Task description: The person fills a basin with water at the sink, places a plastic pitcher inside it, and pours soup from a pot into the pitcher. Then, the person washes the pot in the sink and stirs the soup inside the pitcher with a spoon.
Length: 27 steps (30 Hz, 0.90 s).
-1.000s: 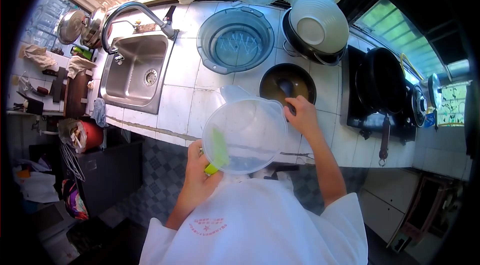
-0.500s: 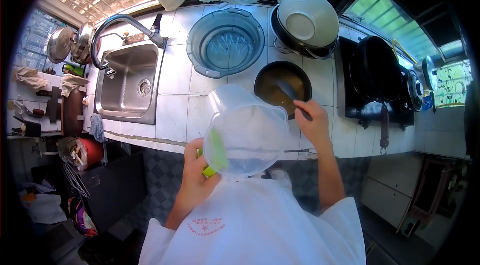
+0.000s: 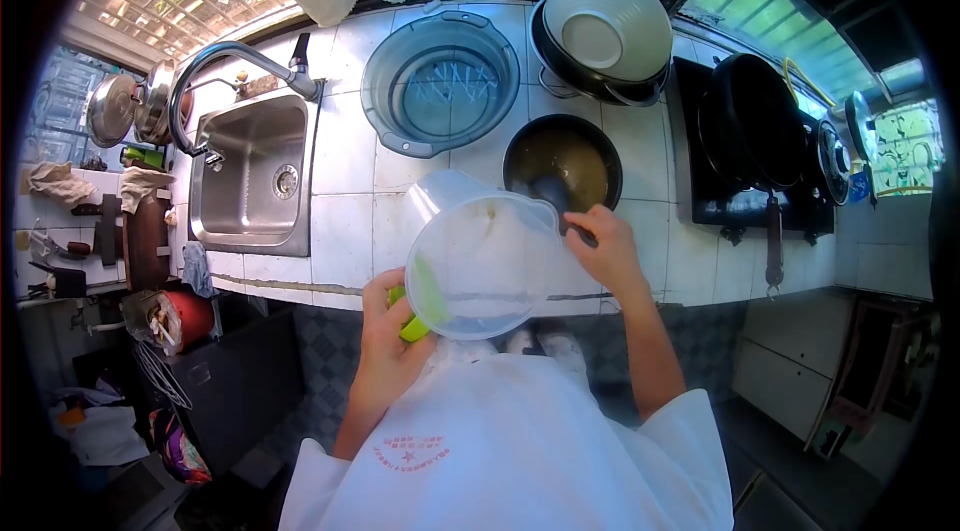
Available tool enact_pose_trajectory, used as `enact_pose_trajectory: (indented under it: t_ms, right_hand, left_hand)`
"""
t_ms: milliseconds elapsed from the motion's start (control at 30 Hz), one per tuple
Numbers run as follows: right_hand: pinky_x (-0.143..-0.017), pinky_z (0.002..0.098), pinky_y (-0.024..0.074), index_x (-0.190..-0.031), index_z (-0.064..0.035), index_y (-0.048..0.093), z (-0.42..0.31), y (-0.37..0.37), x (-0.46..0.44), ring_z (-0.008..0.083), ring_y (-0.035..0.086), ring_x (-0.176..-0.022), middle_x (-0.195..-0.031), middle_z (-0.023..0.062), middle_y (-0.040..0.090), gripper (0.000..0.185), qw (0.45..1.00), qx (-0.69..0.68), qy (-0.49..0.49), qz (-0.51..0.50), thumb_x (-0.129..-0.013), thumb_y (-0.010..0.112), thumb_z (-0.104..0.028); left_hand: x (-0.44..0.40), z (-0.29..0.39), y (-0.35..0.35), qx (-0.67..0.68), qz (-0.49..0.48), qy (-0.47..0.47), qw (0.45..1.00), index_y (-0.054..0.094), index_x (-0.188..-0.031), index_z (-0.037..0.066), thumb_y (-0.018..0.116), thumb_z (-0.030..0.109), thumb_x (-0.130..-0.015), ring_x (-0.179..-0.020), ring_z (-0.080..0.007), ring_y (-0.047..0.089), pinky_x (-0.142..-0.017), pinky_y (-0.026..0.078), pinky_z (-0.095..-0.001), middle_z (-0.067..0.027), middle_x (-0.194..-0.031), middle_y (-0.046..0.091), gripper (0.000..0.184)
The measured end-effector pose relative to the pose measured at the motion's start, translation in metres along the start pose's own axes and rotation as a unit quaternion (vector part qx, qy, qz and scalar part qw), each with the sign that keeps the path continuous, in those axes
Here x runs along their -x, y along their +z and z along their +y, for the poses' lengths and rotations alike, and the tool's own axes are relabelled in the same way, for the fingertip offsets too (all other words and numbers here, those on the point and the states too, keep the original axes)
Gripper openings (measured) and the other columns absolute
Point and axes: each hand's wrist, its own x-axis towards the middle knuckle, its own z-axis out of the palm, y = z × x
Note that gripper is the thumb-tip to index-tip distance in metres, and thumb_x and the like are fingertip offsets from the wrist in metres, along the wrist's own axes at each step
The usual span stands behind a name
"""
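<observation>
My left hand [image 3: 383, 343] is closed around the bright green handle [image 3: 414, 329] of a clear plastic jug [image 3: 487, 266], which is tilted in front of the counter edge. Some small specks show on the jug's inside. In my right hand [image 3: 608, 249] is the handle of a dark grey ladle [image 3: 548, 188]. The ladle's head is at the near-left side of a dark round pot [image 3: 616, 146], overlapping its rim. Brown, cloudy liquid [image 3: 572, 153] fills part of that pot. The jug's upper edge lies close beside the ladle and partly covers the counter.
Behind the pot stand a blue-grey plastic basin [image 3: 380, 131] and a stacked cream bowl [image 3: 645, 26] over a black pot [image 3: 560, 81]. A steel sink [image 3: 235, 241] with a tap is at left. On the right, a black frying pan [image 3: 745, 121] rests on the stove [image 3: 705, 216].
The ladle has moved from the pot's middle toward its near-left edge, beside the jug. My right hand has shifted slightly left and down. My left hand keeps hold of the jug.
</observation>
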Motion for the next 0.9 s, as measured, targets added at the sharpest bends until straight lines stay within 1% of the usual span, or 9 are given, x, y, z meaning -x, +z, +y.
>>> enact_pose_trajectory:
  t_ms: [100,333,400,533,600,633,700,833,900]
  right_hand:
    - [-0.063,0.0346,0.0458,-0.090,-0.0034,0.067,-0.005,-0.011,0.014,0.0288,0.058,-0.071,-0.077,0.0132,0.058,0.021,1.000,0.013,0.027,0.000,-0.072,0.062,-0.013]
    - [-0.064,0.0337,0.0462,-0.088,-0.0037,0.068,-0.017,-0.034,0.030,0.0291,0.059,-0.072,-0.076,0.0137,0.059,0.020,0.996,-0.039,0.083,0.017,-0.071,0.062,-0.012]
    - [-0.063,0.0333,0.0459,-0.088,-0.0041,0.068,-0.008,-0.024,0.025,0.0291,0.059,-0.072,-0.076,0.0136,0.059,0.019,0.996,-0.065,0.061,-0.001,-0.072,0.061,-0.012]
    - [-0.064,0.0339,0.0458,-0.089,-0.0039,0.068,0.002,-0.005,0.009,0.0293,0.058,-0.071,-0.076,0.0133,0.059,0.020,0.994,-0.081,0.066,0.009,-0.073,0.061,-0.013]
    - [-0.064,0.0342,0.0455,-0.091,-0.0037,0.067,0.008,-0.002,0.000,0.0292,0.058,-0.071,-0.076,0.0130,0.057,0.020,0.996,-0.057,0.044,0.049,-0.074,0.060,-0.013]
    - [-0.064,0.0342,0.0455,-0.091,-0.0037,0.067,0.008,-0.004,-0.003,0.0292,0.058,-0.071,-0.076,0.0130,0.057,0.020,0.996,-0.059,0.044,0.048,-0.074,0.060,-0.013]
    - [-0.065,0.0344,0.0454,-0.093,-0.0037,0.067,0.007,-0.010,-0.010,0.0286,0.057,-0.072,-0.076,0.0128,0.057,0.021,0.994,-0.049,0.055,0.085,-0.076,0.060,-0.013]
    - [-0.065,0.0344,0.0456,-0.093,-0.0040,0.067,0.016,-0.015,-0.025,0.0281,0.058,-0.072,-0.077,0.0128,0.057,0.021,0.993,-0.028,0.039,0.111,-0.076,0.060,-0.014]
    - [-0.065,0.0345,0.0458,-0.094,-0.0041,0.067,0.022,-0.013,-0.030,0.0282,0.058,-0.072,-0.077,0.0130,0.057,0.021,0.991,-0.028,0.033,0.124,-0.076,0.060,-0.014]
  left_hand:
    - [0.000,-0.007,0.004,-0.028,0.013,-0.019,0.999,0.062,-0.094,-0.001,0.057,-0.005,-0.068,-0.104,-0.0280,0.045,-0.087,0.038,-0.0323,-0.0157,-0.110,0.044,0.026]
    - [0.006,-0.022,0.008,-0.077,0.007,-0.063,0.995,0.061,-0.095,-0.002,0.058,-0.005,-0.070,-0.104,-0.0276,0.045,-0.086,0.038,-0.0324,-0.0151,-0.111,0.044,0.025]
    - [0.007,-0.021,0.009,-0.063,0.007,-0.088,0.994,0.059,-0.086,-0.004,0.059,-0.003,-0.069,-0.105,-0.0318,0.043,-0.087,0.038,-0.0347,-0.0175,-0.112,0.044,0.017]
    - [0.009,-0.025,0.011,-0.070,0.001,-0.090,0.993,0.057,-0.084,-0.005,0.059,-0.002,-0.069,-0.105,-0.0322,0.042,-0.088,0.038,-0.0351,-0.0175,-0.112,0.044,0.015]
    - [0.009,-0.024,0.010,-0.083,0.001,-0.090,0.992,0.056,-0.082,-0.005,0.060,-0.002,-0.069,-0.105,-0.0327,0.042,-0.089,0.037,-0.0356,-0.0175,-0.112,0.044,0.014]
    - [0.010,-0.023,0.010,-0.085,0.001,-0.091,0.992,0.056,-0.082,-0.005,0.060,-0.002,-0.069,-0.105,-0.0327,0.042,-0.089,0.037,-0.0356,-0.0175,-0.112,0.044,0.014]
    - [0.010,-0.024,0.009,-0.114,-0.002,-0.080,0.990,0.060,-0.094,-0.002,0.057,-0.001,-0.073,-0.104,-0.0282,0.044,-0.087,0.038,-0.0334,-0.0155,-0.110,0.044,0.021]
    - [0.011,-0.027,0.011,-0.127,0.001,-0.072,0.989,0.060,-0.094,-0.002,0.057,-0.001,-0.073,-0.104,-0.0280,0.044,-0.087,0.038,-0.0333,-0.0152,-0.109,0.045,0.021]
    - [0.011,-0.027,0.013,-0.104,0.016,-0.081,0.991,0.055,-0.082,-0.005,0.060,-0.003,-0.067,-0.104,-0.0335,0.042,-0.089,0.037,-0.0366,-0.0177,-0.110,0.045,0.016]
